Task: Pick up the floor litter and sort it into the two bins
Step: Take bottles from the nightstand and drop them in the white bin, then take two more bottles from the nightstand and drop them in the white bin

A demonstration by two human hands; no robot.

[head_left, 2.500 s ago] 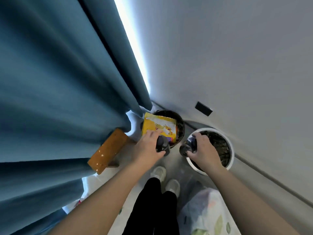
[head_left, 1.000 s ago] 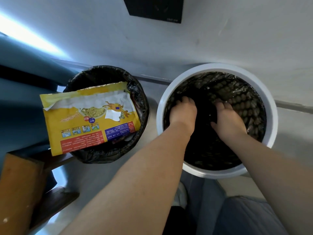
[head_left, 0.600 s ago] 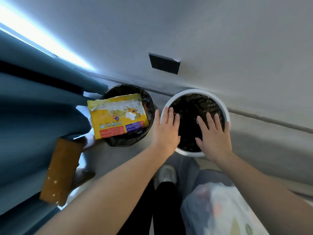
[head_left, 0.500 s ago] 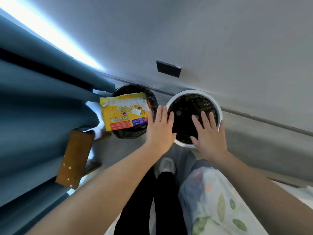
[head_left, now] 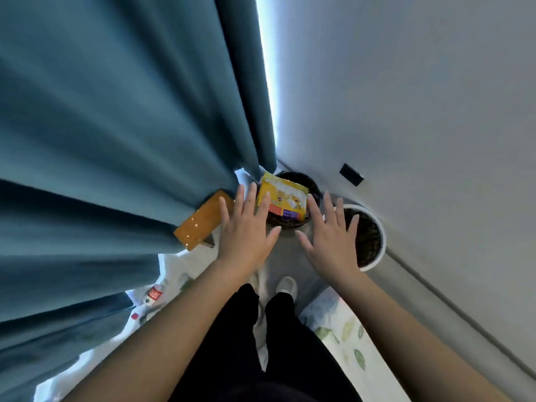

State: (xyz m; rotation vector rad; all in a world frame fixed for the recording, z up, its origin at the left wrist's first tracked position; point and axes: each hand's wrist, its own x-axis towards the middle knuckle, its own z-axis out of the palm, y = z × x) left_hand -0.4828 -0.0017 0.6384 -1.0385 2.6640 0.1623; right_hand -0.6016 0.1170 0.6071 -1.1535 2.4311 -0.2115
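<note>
Above the floor by the wall, left hand [head_left: 245, 232] and right hand [head_left: 333, 242] hover empty with fingers splayed; yellow packet [head_left: 282, 200] lies across black bin [head_left: 301, 198], white bin [head_left: 377, 236] just beside.

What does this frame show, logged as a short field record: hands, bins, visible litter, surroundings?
left hand: open, fingers spread, empty
right hand: open, fingers spread, empty
black bin: dark liner, near the curtain
yellow packet: lying across the top of the black bin, sticking out over its rim
white bin: white rim, dark liner; contents cannot be told
floor litter: small bottle with red label on the floor by the curtain
surroundings: blue curtain left, grey wall right, wooden stool
</note>
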